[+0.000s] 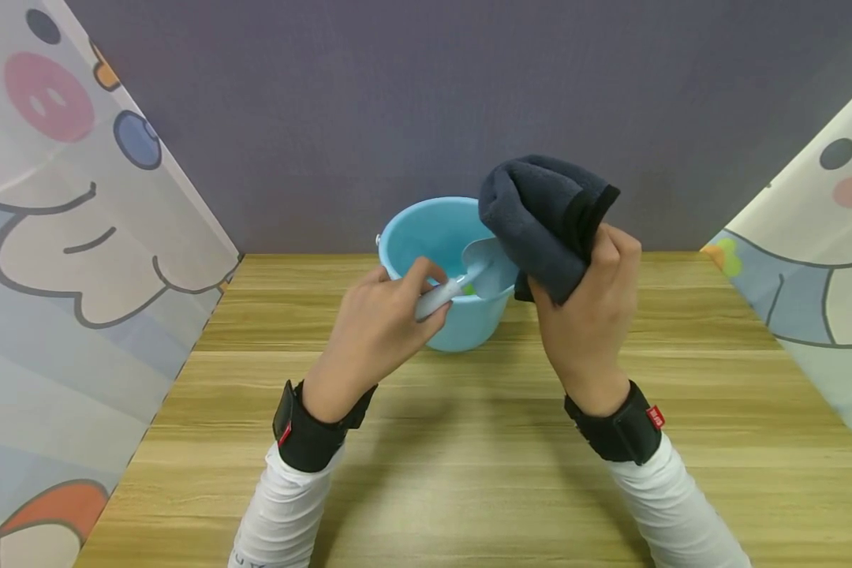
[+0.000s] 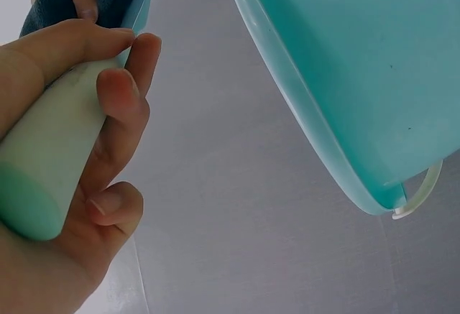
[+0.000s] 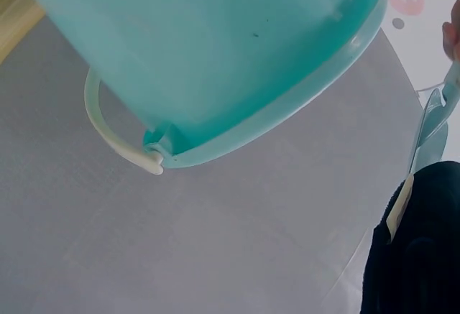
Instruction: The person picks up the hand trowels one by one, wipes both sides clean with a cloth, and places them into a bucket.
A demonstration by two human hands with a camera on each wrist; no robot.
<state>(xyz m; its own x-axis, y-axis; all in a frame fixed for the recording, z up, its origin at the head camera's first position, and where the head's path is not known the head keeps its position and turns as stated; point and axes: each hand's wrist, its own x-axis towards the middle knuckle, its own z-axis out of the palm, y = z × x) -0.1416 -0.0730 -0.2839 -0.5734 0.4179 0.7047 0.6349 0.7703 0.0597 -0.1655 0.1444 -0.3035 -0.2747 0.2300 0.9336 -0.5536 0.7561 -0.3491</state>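
A toy shovel (image 1: 436,300) with a pale handle and light-blue blade is gripped by the handle in my left hand (image 1: 376,323). In the left wrist view the fingers curl around the handle (image 2: 61,127), whose end is teal. My right hand (image 1: 592,315) holds a folded dark grey-blue towel (image 1: 539,213) against the shovel's blade, covering part of it. Behind and below the hands, a light-blue bucket (image 1: 465,331) stands on the table. Something small and green shows inside it, mostly hidden by the shovel.
The bucket's pale carrying handle (image 3: 111,131) hangs at its side in the right wrist view. A wood-grain table (image 1: 468,489) meets a grey back panel (image 1: 369,102). Cartoon-printed panels stand at the left (image 1: 113,252) and right (image 1: 816,260).
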